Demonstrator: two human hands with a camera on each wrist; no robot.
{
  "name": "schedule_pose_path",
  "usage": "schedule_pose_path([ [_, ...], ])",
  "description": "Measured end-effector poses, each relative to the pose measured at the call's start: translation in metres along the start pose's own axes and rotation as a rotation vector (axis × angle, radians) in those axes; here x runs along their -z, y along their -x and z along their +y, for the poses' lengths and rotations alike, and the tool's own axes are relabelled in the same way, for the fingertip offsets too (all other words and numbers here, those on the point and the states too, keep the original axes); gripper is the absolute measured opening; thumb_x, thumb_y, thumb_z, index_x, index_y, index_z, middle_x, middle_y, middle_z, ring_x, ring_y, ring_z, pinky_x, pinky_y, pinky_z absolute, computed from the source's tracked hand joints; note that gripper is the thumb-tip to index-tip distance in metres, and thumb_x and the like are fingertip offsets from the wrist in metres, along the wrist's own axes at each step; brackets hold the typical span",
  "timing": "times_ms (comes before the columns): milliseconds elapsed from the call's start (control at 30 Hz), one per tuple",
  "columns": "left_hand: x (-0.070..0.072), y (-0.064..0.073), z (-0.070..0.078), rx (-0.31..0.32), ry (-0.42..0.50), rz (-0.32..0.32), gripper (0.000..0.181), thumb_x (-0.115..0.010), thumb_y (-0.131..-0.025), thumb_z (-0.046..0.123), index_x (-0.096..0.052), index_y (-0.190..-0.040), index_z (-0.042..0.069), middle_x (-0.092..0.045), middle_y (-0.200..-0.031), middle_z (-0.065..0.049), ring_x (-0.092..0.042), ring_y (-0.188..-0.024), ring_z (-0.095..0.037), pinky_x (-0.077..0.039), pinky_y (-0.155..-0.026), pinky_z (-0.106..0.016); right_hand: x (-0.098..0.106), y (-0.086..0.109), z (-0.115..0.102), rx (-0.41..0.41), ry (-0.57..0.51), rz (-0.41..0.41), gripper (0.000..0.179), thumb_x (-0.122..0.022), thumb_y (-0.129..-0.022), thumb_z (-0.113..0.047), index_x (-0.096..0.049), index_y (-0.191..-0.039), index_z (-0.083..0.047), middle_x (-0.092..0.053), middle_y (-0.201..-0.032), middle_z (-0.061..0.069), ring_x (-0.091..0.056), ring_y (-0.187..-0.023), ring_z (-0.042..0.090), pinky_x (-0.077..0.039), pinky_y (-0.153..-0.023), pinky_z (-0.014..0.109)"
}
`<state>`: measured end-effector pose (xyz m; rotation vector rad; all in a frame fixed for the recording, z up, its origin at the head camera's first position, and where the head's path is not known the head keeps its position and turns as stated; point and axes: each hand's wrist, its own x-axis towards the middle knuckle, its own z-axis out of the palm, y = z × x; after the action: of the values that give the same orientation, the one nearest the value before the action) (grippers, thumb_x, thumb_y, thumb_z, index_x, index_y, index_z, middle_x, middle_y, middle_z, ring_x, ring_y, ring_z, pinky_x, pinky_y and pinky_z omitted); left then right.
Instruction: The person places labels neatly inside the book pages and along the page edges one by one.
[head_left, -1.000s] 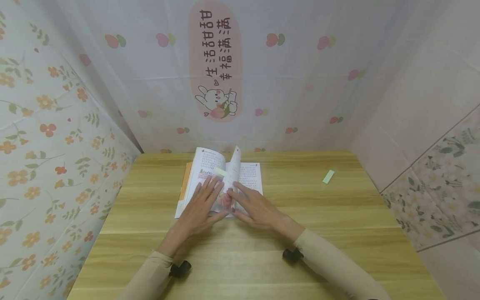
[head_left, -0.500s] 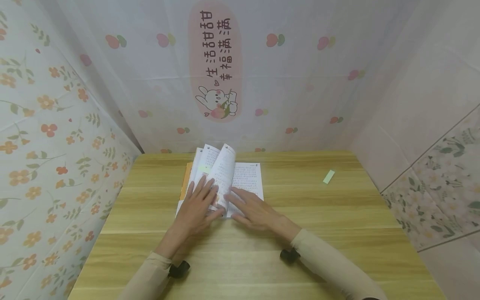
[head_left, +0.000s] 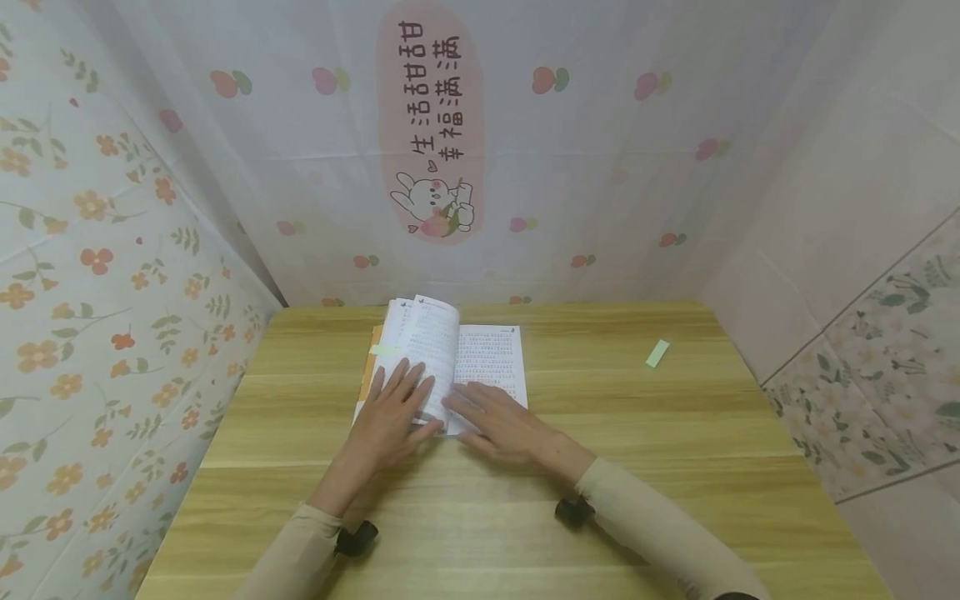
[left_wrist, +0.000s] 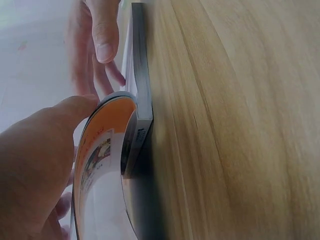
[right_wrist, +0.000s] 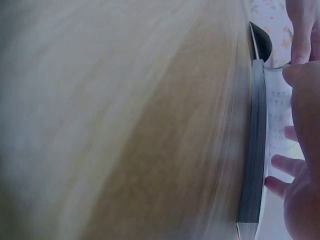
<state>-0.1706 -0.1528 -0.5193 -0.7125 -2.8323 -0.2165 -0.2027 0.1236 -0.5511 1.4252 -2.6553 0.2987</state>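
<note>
An open book (head_left: 491, 354) with printed white pages lies on the wooden table, its left stack curving upward. My left hand (head_left: 390, 417) rests with spread fingers on the left pages (head_left: 435, 333). Across the gutter, my right hand (head_left: 498, 421) lies flat over the lower right page, fingers pointing left. A pale green sticky strip (head_left: 386, 350) juts from the left pages just above my left fingertips. From the left wrist view, my left thumb (left_wrist: 75, 110) is at the edge of the bowed left half, whose orange cover (left_wrist: 112, 112) shows beneath. The thick right half (right_wrist: 255, 150) lies flat in the right wrist view.
Another pale green strip (head_left: 657, 353) lies on the table (head_left: 600, 517) to the right. A patterned curtain (head_left: 562, 167) hangs behind the table, with floral cloth (head_left: 97, 333) at the left. A black wrist camera (head_left: 356, 539) sits at my left sleeve.
Pages that stood upright near the gutter have turned over to the left. The strip on the left pages has shifted left with them. My right hand has lowered onto the right page.
</note>
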Motion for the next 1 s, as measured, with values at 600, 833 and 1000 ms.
schedule_pose_path([
  [600,-0.015,-0.012,-0.002,-0.044,0.113,-0.128,0.076,-0.069,-0.107,0.049,-0.052,-0.169,0.01,-0.042,-0.183,-0.012,-0.03,-0.174,-0.045,-0.024,-0.14,-0.074,0.001,0.006,0.0,-0.011,0.017,-0.085,0.061,-0.049,-0.119,-0.046,-0.047,-0.173,-0.019,-0.048,-0.18,0.006,-0.04,-0.171,0.038,-0.036,-0.14,0.055],
  [833,-0.018,-0.016,-0.003,-0.03,0.132,-0.175,0.079,-0.064,-0.105,0.047,-0.047,-0.172,0.008,-0.037,-0.185,-0.013,-0.025,-0.175,-0.046,-0.021,-0.14,-0.073,0.004,0.012,0.002,-0.022,0.026,-0.054,0.061,-0.054,-0.118,-0.046,-0.05,-0.171,-0.016,-0.051,-0.178,0.008,-0.042,-0.17,0.037,-0.036,-0.14,0.053],
  [1000,-0.019,-0.017,-0.004,-0.005,0.157,-0.218,0.081,-0.06,-0.106,0.049,-0.041,-0.175,0.012,-0.029,-0.189,-0.011,-0.021,-0.177,-0.046,-0.02,-0.141,-0.073,0.005,0.018,0.005,-0.008,0.037,-0.017,0.061,-0.059,-0.116,-0.044,-0.053,-0.169,-0.014,-0.054,-0.176,0.011,-0.046,-0.167,0.04,-0.038,-0.139,0.053],
])
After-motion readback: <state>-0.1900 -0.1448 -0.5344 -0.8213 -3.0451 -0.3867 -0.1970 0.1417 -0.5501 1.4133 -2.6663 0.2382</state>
